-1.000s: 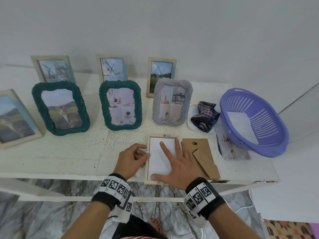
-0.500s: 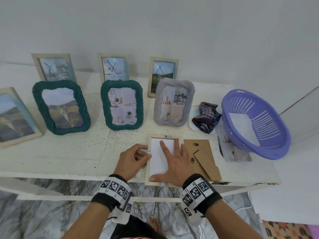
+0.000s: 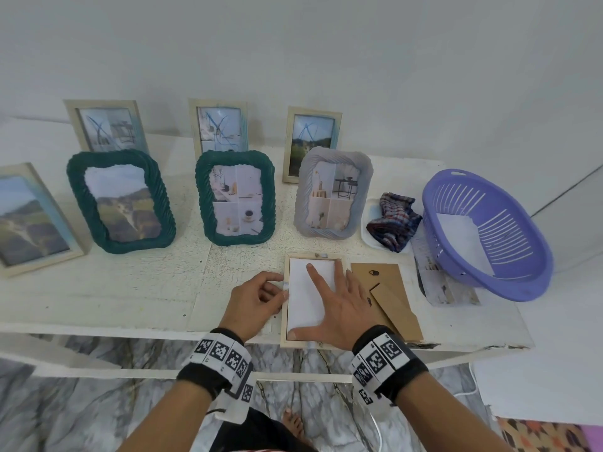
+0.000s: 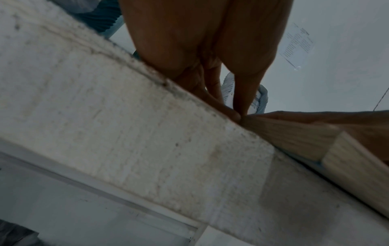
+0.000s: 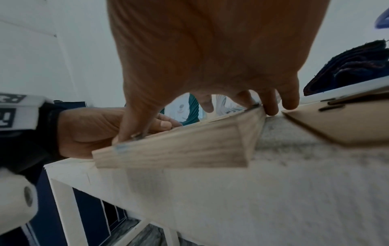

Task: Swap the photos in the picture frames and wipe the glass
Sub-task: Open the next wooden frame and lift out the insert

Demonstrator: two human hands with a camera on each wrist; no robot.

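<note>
A pale wooden frame (image 3: 286, 272) lies face down at the table's front edge, with the white back of a photo (image 3: 305, 308) showing inside it. My right hand (image 3: 332, 305) lies flat on that white sheet with its fingers spread. My left hand (image 3: 282, 288) is beside the frame's left rail, its fingers curled and its thumb and finger pinching a small metal clip there. In the left wrist view the fingertips (image 4: 236, 114) meet at the wooden frame (image 4: 294, 138). The brown backing board (image 3: 388, 288) lies just right of the frame.
Two green frames (image 3: 120, 200) (image 3: 236, 197) and a grey frame (image 3: 332, 194) stand behind, with wooden frames further back. A checked cloth (image 3: 393, 221) sits on a white dish beside a purple basket (image 3: 486, 233). A loose photo (image 3: 447, 288) lies below the basket.
The left hand's fingers have closed in slightly on the frame's left rail. The right hand stays flat on the white sheet.
</note>
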